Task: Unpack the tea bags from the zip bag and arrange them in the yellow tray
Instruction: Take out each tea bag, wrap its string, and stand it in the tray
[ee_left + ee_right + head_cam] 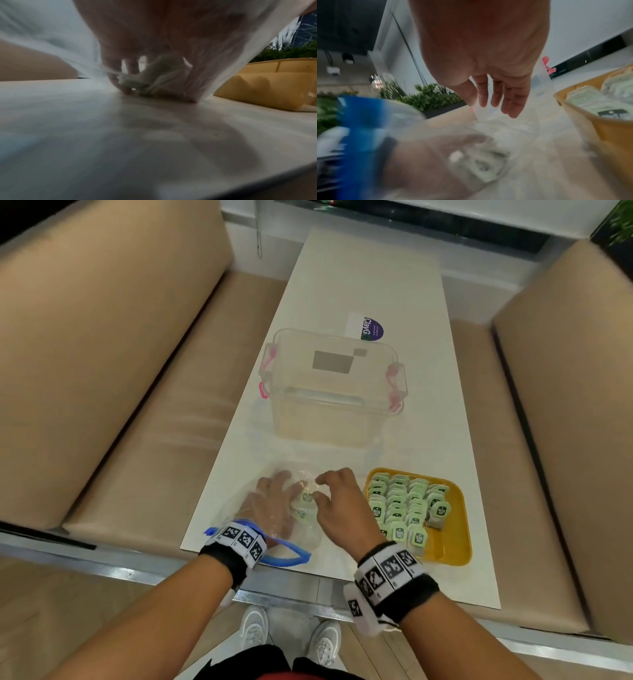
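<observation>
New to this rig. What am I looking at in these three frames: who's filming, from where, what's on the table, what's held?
There is no robot here. A person works bare-handed, wearing one camera on the head and one on each wrist. The head view looks down at both hands. The other two views look along each hand at its fingers, which is why they are so close and blurry.

On the white table lie a clear zip bag with a blue zip and a yellow tray holding rows of sorted tea bags. Behind them is a clear box with pink clips.

The left hand is inside the bag. Its wrist view shows the fingers and thumb curled round a few tea bags. The right hand is over the bag from outside, fingers relaxed, holding nothing.
</observation>
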Motion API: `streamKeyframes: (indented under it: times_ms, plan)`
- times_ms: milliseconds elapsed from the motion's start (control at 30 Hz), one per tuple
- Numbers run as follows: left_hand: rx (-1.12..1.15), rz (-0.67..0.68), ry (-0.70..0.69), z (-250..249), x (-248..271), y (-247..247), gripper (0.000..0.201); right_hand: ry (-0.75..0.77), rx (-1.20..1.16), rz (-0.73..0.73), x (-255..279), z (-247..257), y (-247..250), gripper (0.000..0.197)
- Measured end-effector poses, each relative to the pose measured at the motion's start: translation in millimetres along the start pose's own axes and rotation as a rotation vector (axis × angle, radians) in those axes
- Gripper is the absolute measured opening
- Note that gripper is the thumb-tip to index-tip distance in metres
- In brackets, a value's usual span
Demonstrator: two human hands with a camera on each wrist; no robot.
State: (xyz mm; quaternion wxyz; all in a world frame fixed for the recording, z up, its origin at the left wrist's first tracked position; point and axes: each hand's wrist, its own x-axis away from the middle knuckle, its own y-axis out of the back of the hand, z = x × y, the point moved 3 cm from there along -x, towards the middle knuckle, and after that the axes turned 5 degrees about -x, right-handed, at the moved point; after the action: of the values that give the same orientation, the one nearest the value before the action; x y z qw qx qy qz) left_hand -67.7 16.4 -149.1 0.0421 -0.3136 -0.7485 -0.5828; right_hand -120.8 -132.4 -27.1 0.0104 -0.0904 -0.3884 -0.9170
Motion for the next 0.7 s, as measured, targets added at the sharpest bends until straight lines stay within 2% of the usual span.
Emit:
streamKeyframes:
  times_ms: [67,100,133,233,333,400,567,700]
  plan:
    - [-0.085,0.011,-0.009,7.5,-0.6,-8.4,0.080,-0.042,0.099,0.024,-14.3,-3.1,-1.4,0.034]
    - [-0.162,-0.026,-0.021,9.3,0.7,-7.2,0.078,-0.051,0.132,0.046,-21.2,-2.7,-2.5,0.039]
    - [-0.128,0.026,-0.013,7.5,1.0,-3.3,0.078,-0.059,0.163,0.069,-27.9,-1.4,-3.5,0.043]
    - [-0.087,-0.096,-0.046,-3.4,2.9,14.8,0.088,-0.152,0.262,0.153,-45.4,-2.2,-10.4,0.053]
    - [-0.191,-0.158,-0.100,-15.5,20.0,23.7,0.078,-0.293,0.298,0.259,-56.7,-12.7,-20.8,0.051]
    - [-0.184,-0.093,-0.071,-15.3,24.3,22.5,0.063,-0.311,0.274,0.295,-60.7,-17.7,-24.6,0.048]
    - [-0.084,-0.070,-0.094,-7.3,25.1,22.0,0.054,-0.275,0.178,0.253,-63.5,-20.9,-22.9,0.040]
    - [0.003,-0.034,-0.041,-4.5,27.7,21.6,0.048,-0.276,0.053,0.173,-64.6,-21.5,-21.7,0.039]
